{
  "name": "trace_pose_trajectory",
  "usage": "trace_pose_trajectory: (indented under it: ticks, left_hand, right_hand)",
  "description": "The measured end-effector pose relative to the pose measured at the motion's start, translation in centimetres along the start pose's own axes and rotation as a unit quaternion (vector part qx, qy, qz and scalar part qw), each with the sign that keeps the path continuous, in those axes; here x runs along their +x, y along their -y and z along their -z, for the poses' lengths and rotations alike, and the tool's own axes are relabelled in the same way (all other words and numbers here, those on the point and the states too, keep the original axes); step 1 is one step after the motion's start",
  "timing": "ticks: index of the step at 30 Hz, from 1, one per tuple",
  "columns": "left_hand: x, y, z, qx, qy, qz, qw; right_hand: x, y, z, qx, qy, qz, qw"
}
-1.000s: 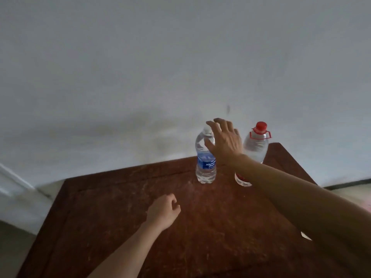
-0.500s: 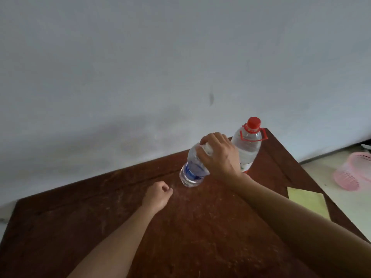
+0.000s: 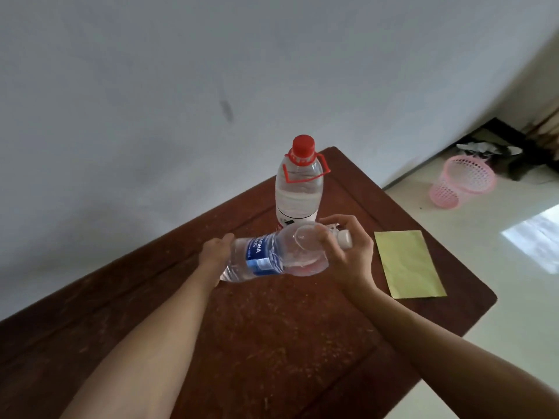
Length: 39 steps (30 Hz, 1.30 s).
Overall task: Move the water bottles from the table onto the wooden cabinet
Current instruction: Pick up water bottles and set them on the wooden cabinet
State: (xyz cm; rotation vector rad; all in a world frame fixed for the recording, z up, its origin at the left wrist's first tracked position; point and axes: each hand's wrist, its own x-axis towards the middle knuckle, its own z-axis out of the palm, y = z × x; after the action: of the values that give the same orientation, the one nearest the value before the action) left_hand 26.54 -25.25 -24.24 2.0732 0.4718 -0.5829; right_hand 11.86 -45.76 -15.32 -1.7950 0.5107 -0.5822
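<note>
My right hand (image 3: 351, 255) is curled round the neck of the blue-label bottle (image 3: 263, 258), holding it sideways above the table (image 3: 272, 343). My left hand (image 3: 214, 252) meets its base, hold unclear. Just behind the grip stands the red-capped bottle (image 3: 298, 189). I judge this the carry; next, find the cabinet, unseen here.

One bottle in hand, one standing on the bench (image 3: 272, 343), as I see it.

The small bottle (image 3: 272, 258) lies sideways above the bench, its base at the left hand (image 3: 216, 252), its neck in the fingers (image 3: 334, 252) of the right hand (image 3: 351, 252), cap to the right. Just behind it the large bottle (image 3: 298, 192) stands upright on the bench, near the wall (image 3: 181, 86). A sheet of paper (image 3: 408, 264) lies on the bench right of the right hand; a basket (image 3: 462, 181) sits on the floor (image 3: 484, 237) beyond.
</note>
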Motion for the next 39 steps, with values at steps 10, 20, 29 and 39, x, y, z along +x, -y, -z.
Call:
trace_pose_trajectory:
  ticks: [10,20,29,39]
  left_hand:
    - [-4.6,2.0,0.0,0.047,-0.103,0.012,0.993]
    - [-13.6,12.3,10.1,-0.021,-0.224,0.054,0.973]
    - [-34.3,28.9,19.6,-0.136,-0.436,0.154,0.876]
    - [-65.0,48.6,15.2,-0.191,-0.544,0.258,0.775]
  right_hand:
    - [0.1,-0.9,0.2,-0.006,0.039,-0.022,0.999]
    - [-6.2,4.1,-4.7,0.021,0.293,0.182,0.939]
    - [-23.9,12.0,-10.5,0.105,0.498,0.256,0.822]
    - [-52.5,14.7,-5.5,0.175,0.644,0.298,0.683]
